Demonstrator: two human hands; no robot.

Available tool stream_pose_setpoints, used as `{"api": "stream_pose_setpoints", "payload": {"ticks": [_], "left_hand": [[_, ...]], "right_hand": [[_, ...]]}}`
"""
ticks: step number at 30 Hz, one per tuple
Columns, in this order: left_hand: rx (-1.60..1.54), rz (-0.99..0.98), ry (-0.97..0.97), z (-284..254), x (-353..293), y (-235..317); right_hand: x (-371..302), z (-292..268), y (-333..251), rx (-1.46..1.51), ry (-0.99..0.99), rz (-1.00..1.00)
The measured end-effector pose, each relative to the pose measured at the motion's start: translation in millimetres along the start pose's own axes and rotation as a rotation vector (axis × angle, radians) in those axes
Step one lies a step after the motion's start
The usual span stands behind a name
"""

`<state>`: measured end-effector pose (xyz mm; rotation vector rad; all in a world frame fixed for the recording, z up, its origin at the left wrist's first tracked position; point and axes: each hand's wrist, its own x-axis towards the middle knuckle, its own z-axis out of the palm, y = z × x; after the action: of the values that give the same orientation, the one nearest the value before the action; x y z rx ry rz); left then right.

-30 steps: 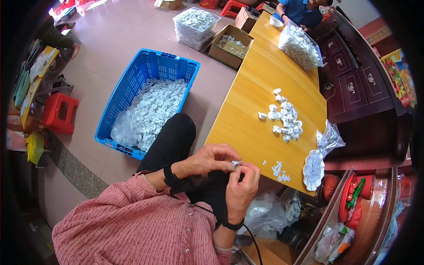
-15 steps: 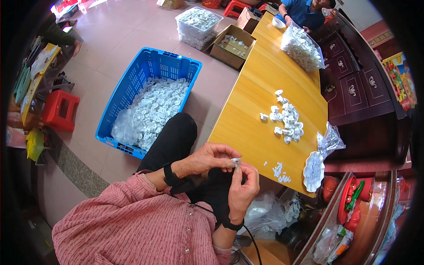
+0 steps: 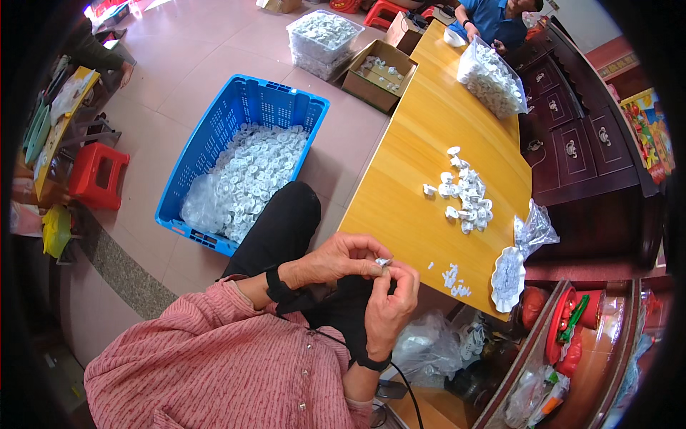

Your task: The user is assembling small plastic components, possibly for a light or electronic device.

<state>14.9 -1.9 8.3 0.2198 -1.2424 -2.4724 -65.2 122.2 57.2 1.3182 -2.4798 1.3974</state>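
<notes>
Over my lap, beside the table's near corner, my left hand pinches a small white plastic part between thumb and fingers. The fingertips of my right hand close on the same part from the other side, so most of it is covered. Nearest on the wooden table lie tiny white pieces, loosely scattered. Farther back is a heap of white round-based plastic parts. A scalloped white dish at the right edge contains more tiny pieces.
Left of my knee stands a blue crate of white parts. A clear tub of parts is at the table's far end, near a person in blue. Beyond the crate are a cardboard box and stacked tubs.
My right hand has shifted slightly left and its fingers have curled closer round the small white part. The part has tilted a little between my fingertips.
</notes>
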Motion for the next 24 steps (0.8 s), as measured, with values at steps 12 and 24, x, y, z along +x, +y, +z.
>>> {"api": "stream_pose_setpoints", "payload": {"ticks": [12,24], "left_hand": [[-0.080,-0.071,0.032,-6.2,-3.8,5.3],[-0.044,0.116,0.302,-18.8,-3.7,26.7]], "right_hand": [[-4.9,5.5,9.7,0.330,-0.009,0.251],[-5.3,6.4,18.6,0.213,0.028,0.200]]}}
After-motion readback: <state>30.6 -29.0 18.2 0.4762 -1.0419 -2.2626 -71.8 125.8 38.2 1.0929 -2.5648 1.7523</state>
